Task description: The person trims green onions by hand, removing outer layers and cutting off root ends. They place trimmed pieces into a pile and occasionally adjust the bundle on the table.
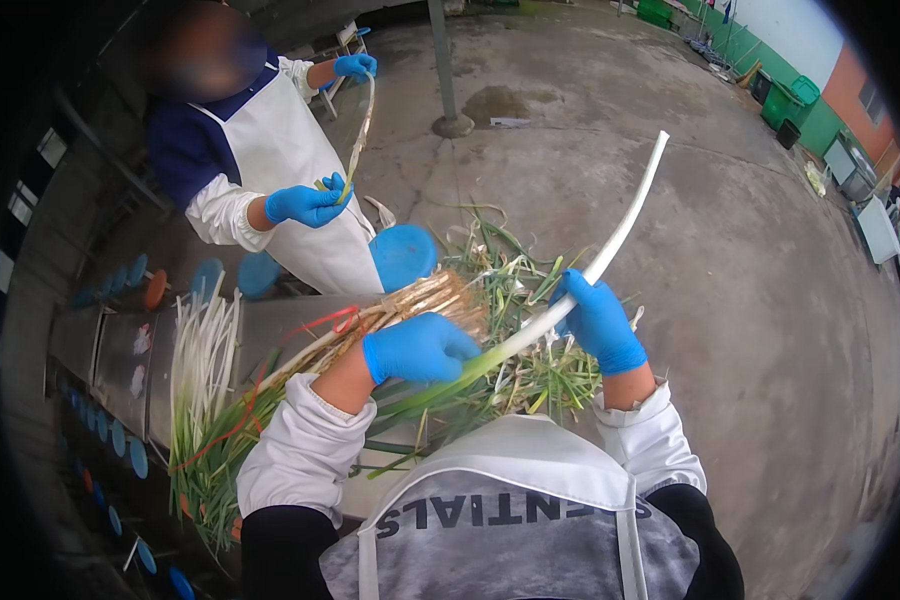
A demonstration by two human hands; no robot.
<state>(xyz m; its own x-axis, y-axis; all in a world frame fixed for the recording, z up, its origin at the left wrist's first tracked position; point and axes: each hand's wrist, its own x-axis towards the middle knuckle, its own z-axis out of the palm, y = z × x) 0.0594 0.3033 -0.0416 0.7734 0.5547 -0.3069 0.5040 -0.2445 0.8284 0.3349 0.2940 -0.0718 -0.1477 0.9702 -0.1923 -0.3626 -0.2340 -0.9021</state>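
Observation:
In my right hand (pixel 598 321), gloved in blue, is the white shaft of a long green onion (pixel 621 236), its pale end pointing up and to the right. My left hand (pixel 418 348), also in a blue glove, is at the green part of the same stalk, fingers curled; its grip is partly hidden. Beyond my left hand lies a bundle of unpeeled green onions (pixel 412 294) with brown roots and red ties. Peeled white green onions (pixel 204 352) lie on the metal table (pixel 266 322) to the left.
A co-worker in a white apron (pixel 292 165) stands across the table, holding another stalk in blue gloves. A blue stool (pixel 403 257) is beside them. Leaf trimmings (pixel 517 292) are heaped on the concrete floor beyond my hands. A metal post (pixel 444 67) stands farther off.

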